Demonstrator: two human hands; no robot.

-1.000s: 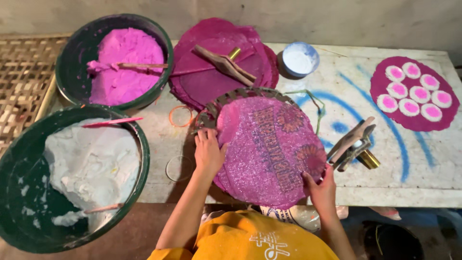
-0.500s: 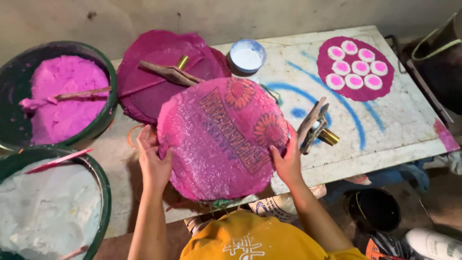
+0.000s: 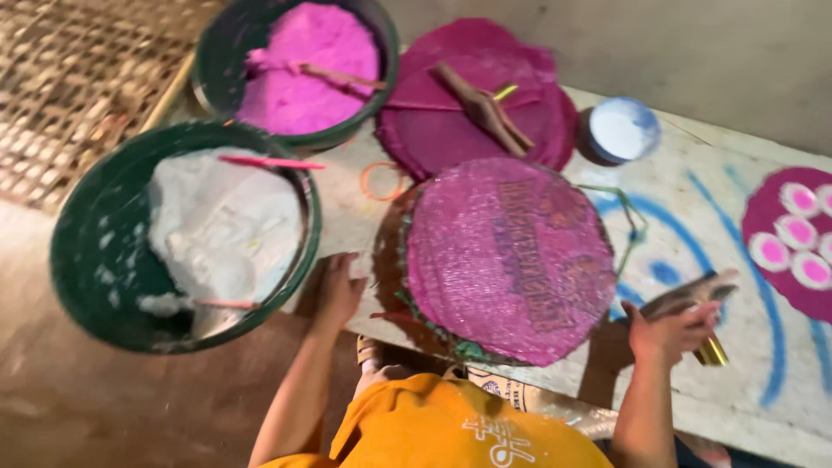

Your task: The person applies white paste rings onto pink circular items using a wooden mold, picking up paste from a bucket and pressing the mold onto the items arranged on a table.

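A round pink mesh mat (image 3: 511, 256) lies on a woven round tray (image 3: 392, 260) on the painted table. My left hand (image 3: 340, 290) rests open on the table edge just left of the tray, between it and the tub of white dough (image 3: 217, 234). My right hand (image 3: 672, 329) is at the mat's right side, with its fingers on a wooden tool (image 3: 689, 299) that has a brass end. Whether it grips the tool is unclear in the blur.
A green tub of pink dough (image 3: 308, 65) with a stick stands at the back. Beside it lies a stack of pink mats (image 3: 485, 95) with another wooden tool, then a small blue bowl (image 3: 622, 130). Pink-and-white discs (image 3: 793, 230) sit on a mat at the right. A woven rack (image 3: 65, 87) is at the left.
Both hands have let go of the pink mat's edges. The left hand has moved out to the table edge and the right hand to the wooden tool. The camera has swung left.
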